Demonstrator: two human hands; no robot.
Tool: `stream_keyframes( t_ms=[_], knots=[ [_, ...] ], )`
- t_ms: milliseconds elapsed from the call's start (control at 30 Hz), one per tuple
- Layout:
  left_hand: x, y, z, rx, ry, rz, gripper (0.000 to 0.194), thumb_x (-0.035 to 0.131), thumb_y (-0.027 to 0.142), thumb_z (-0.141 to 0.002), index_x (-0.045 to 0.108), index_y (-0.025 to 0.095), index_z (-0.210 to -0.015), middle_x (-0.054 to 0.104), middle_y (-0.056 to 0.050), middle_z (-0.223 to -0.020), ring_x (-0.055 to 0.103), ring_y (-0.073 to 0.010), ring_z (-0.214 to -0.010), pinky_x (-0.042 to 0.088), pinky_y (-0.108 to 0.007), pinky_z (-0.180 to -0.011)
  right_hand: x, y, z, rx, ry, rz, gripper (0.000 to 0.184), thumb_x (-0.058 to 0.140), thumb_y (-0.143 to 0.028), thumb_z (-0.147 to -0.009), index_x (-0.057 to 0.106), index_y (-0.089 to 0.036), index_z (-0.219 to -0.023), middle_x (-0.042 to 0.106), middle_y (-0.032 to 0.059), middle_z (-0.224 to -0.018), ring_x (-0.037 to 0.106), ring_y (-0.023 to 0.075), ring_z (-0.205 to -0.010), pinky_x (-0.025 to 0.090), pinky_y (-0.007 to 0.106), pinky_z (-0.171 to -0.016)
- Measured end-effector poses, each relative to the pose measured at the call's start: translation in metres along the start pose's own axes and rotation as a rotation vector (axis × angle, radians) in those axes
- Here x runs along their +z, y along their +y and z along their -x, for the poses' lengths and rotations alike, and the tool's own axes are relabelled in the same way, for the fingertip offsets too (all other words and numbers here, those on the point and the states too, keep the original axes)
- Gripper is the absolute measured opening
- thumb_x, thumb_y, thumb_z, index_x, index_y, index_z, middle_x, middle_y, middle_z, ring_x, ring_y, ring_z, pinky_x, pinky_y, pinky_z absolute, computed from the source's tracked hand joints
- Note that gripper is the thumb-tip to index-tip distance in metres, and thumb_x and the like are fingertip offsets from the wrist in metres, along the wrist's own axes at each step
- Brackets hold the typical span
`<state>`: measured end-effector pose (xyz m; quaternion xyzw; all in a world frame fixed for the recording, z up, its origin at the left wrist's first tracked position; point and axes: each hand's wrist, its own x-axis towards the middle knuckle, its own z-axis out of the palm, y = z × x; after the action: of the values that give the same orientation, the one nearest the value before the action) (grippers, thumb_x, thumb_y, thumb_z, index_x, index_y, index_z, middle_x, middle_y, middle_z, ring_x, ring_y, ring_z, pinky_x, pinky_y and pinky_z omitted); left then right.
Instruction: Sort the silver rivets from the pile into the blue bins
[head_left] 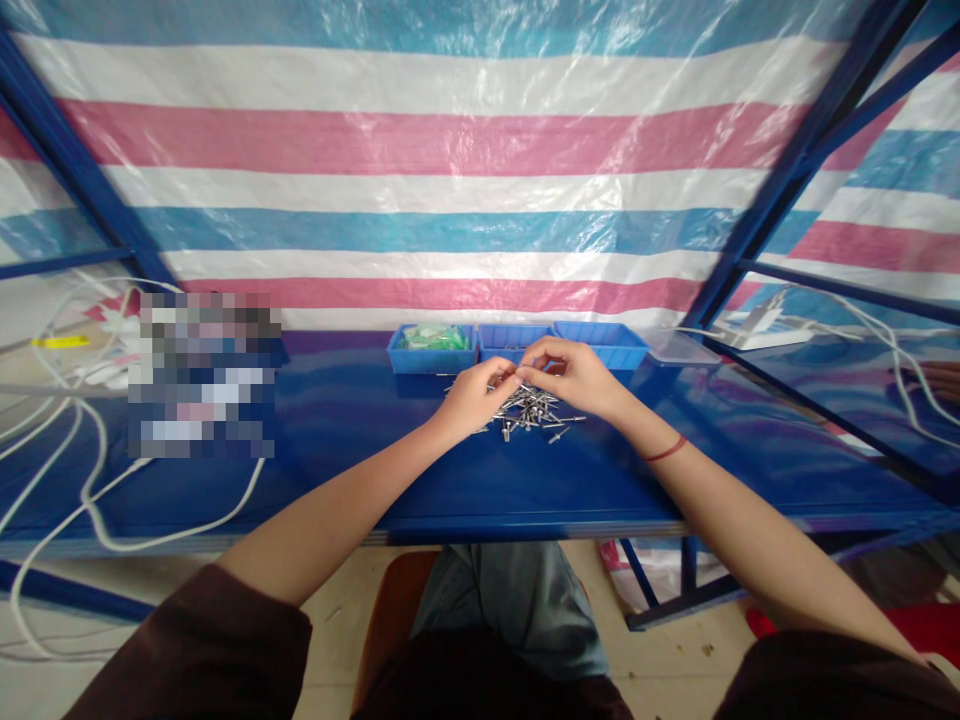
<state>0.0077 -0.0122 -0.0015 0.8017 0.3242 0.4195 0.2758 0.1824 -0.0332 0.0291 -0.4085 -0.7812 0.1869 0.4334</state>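
Note:
A loose pile of thin metal pins with thicker ends (531, 410), resembling rivets or screws, lies on the blue table (345, 420). Just above its far side, my left hand (480, 396) and my right hand (571, 374) meet at the fingertips. Thumb and forefinger of each hand are pinched together; whatever is between them is too small or hidden to name. Right behind my hands stands the middle blue bin (495, 345), partly covered by my right hand, with a few small things inside. A red band (667, 449) circles my right wrist.
The left blue bin (401, 358) holds green and clear plastic bags (433, 337). Beside the right blue bin (619, 350) lies a clear lid (682, 348). White cables (94, 490) hang at left; a white power strip (772, 332) sits at right. Another person's hand (941, 380) shows far right.

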Motion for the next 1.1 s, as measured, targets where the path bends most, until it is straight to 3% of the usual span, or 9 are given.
stream_keyframes(
  t_ms=[233,467,567,633,733,833,967,1100],
  knots=[
    [0.0,0.0,0.0,0.03,-0.001,-0.044,0.017,0.053,0.031,-0.087,0.062,0.016,-0.088,0.068,-0.001,-0.082,0.063,-0.0152,-0.076,0.048,-0.027,-0.073,0.001,-0.003,0.0,-0.188,-0.022,0.127,0.013,0.057,-0.03,-0.083,0.063,-0.017,-0.081,0.06,0.0035,-0.081,0.054,0.0114,-0.067,0.045,0.025,-0.058],
    [-0.002,-0.005,-0.002,0.068,0.102,-0.052,0.012,0.056,0.028,-0.086,0.06,0.017,-0.085,0.067,-0.001,-0.082,0.062,-0.0134,-0.077,0.049,-0.026,-0.073,-0.006,0.003,0.001,-0.343,-0.002,0.319,0.011,0.053,-0.023,-0.085,0.063,-0.018,-0.087,0.061,0.005,-0.088,0.053,0.0118,-0.065,0.045,0.028,-0.064],
    [0.0,-0.007,-0.004,0.047,0.125,-0.06,0.013,0.057,0.03,-0.086,0.059,0.017,-0.09,0.067,-0.002,-0.084,0.062,-0.0134,-0.077,0.05,-0.027,-0.074,-0.006,0.011,-0.003,-0.315,0.027,0.385,0.017,0.05,-0.026,-0.088,0.065,-0.017,-0.088,0.063,0.0072,-0.091,0.055,0.0143,-0.069,0.046,0.03,-0.067],
    [0.002,-0.008,-0.004,0.012,0.13,-0.056,0.02,0.057,0.031,-0.086,0.057,0.017,-0.1,0.066,-0.002,-0.085,0.062,-0.0133,-0.074,0.05,-0.027,-0.073,-0.004,0.019,-0.01,-0.256,0.123,0.439,0.021,0.048,-0.028,-0.09,0.066,-0.017,-0.088,0.064,0.0082,-0.089,0.057,0.0169,-0.072,0.046,0.032,-0.07],
    [0.004,-0.009,-0.004,0.016,0.084,-0.089,0.027,0.055,0.033,-0.087,0.054,0.017,-0.109,0.066,-0.002,-0.084,0.062,-0.0138,-0.073,0.05,-0.029,-0.075,-0.004,0.035,-0.022,-0.141,0.285,0.584,0.023,0.047,-0.028,-0.09,0.067,-0.016,-0.087,0.064,0.0116,-0.089,0.058,0.0231,-0.081,0.046,0.038,-0.076],
    [0.004,-0.008,-0.003,0.075,0.022,-0.15,0.025,0.054,0.032,-0.088,0.056,0.017,-0.108,0.066,-0.002,-0.084,0.062,-0.0149,-0.076,0.049,-0.03,-0.078,-0.009,0.045,-0.028,-0.085,0.305,0.734,0.022,0.052,-0.028,-0.086,0.069,-0.014,-0.087,0.063,0.0169,-0.096,0.056,0.0296,-0.091,0.044,0.044,-0.081],
    [0.001,-0.007,-0.002,0.093,-0.022,-0.184,0.02,0.054,0.028,-0.087,0.06,0.018,-0.103,0.067,-0.003,-0.087,0.063,-0.0153,-0.08,0.049,-0.03,-0.08,-0.028,0.038,-0.018,-0.073,0.139,0.647,0.016,0.054,-0.021,-0.08,0.069,-0.015,-0.083,0.065,0.0117,-0.086,0.058,0.023,-0.078,0.044,0.038,-0.073],
    [-0.001,-0.005,-0.001,0.049,-0.049,-0.19,0.019,0.054,0.025,-0.086,0.061,0.018,-0.102,0.068,-0.003,-0.085,0.064,-0.0158,-0.08,0.05,-0.03,-0.078,-0.045,0.022,-0.003,0.02,-0.256,0.357,0.011,0.057,-0.019,-0.072,0.068,-0.018,-0.072,0.066,0.0019,-0.071,0.055,0.0138,-0.061,0.043,0.028,-0.061]
  ],
)
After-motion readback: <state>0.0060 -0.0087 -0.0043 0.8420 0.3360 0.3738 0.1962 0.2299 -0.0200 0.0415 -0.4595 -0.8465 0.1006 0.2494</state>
